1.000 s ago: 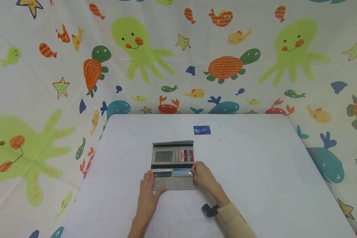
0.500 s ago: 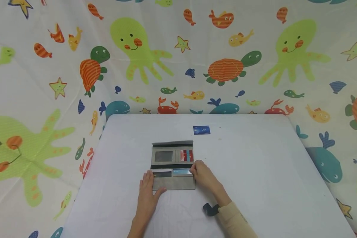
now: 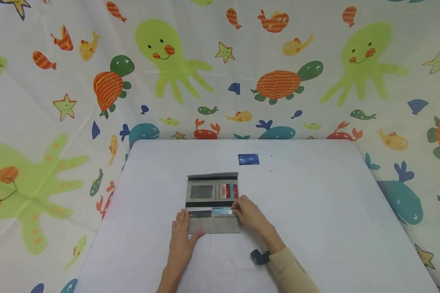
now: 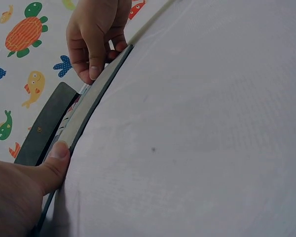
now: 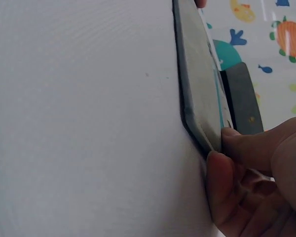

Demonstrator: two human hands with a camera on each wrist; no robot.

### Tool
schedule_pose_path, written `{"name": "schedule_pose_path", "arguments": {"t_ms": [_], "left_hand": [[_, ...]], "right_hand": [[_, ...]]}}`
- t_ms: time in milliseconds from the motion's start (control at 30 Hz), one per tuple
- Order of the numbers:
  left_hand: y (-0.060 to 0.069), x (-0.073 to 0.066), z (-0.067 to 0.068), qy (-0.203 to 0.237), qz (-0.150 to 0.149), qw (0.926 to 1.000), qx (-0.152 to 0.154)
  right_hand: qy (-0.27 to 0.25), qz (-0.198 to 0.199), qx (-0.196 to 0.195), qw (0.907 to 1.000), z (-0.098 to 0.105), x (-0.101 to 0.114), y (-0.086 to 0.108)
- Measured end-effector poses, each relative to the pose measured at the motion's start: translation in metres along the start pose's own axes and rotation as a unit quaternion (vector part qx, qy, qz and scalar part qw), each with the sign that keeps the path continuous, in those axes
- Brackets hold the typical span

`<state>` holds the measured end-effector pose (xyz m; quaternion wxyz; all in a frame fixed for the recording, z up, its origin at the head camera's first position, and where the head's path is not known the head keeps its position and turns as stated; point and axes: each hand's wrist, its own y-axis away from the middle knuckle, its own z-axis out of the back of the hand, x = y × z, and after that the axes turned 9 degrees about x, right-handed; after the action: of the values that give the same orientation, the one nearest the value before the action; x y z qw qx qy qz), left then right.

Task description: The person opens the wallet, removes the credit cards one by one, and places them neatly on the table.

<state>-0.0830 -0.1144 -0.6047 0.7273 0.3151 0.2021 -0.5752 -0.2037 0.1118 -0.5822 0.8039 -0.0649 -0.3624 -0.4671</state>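
Note:
An unfolded grey wallet [image 3: 214,225] lies on the white table in the head view. Its lower pocket holds a dark card [image 3: 199,214] on the left and a light-blue card [image 3: 222,211] on the right. The left hand [image 3: 180,236] rests on the wallet's left edge, fingers straight, with its thumb [image 4: 60,150] on the near edge. At the wallet's right side, the right hand [image 3: 251,213] pinches the light-blue card's right end, fingers curled. In the right wrist view its thumb [image 5: 232,136] lies at the pocket's edge and partly hides the card.
A blue card [image 3: 248,159] lies on the table beyond the wallet. A red-and-blue card [image 3: 231,191] sits in the wallet's upper section beside a dark window [image 3: 201,191]. A black device [image 3: 259,257] is at the right wrist. A patterned cloth [image 3: 220,81] hangs behind.
The right hand has shifted slightly left, its fingertips moving further over the light-blue card's right end. The left hand and the wallet stay in place.

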Motion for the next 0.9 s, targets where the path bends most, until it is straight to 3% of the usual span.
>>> {"name": "schedule_pose_path", "arguments": {"t_ms": [333,900], "left_hand": [[0.0005,0.0009,-0.0002,0.006,0.0,1.0,-0.003],[-0.0006,0.0021,-0.0016,0.002,0.003,1.0,-0.002]], "right_hand": [[-0.002,-0.009,-0.001,1.0,-0.0016,0.0007,-0.002],[0.011,0.004,-0.035,0.9993,-0.0061,-0.005,-0.0058]]}}
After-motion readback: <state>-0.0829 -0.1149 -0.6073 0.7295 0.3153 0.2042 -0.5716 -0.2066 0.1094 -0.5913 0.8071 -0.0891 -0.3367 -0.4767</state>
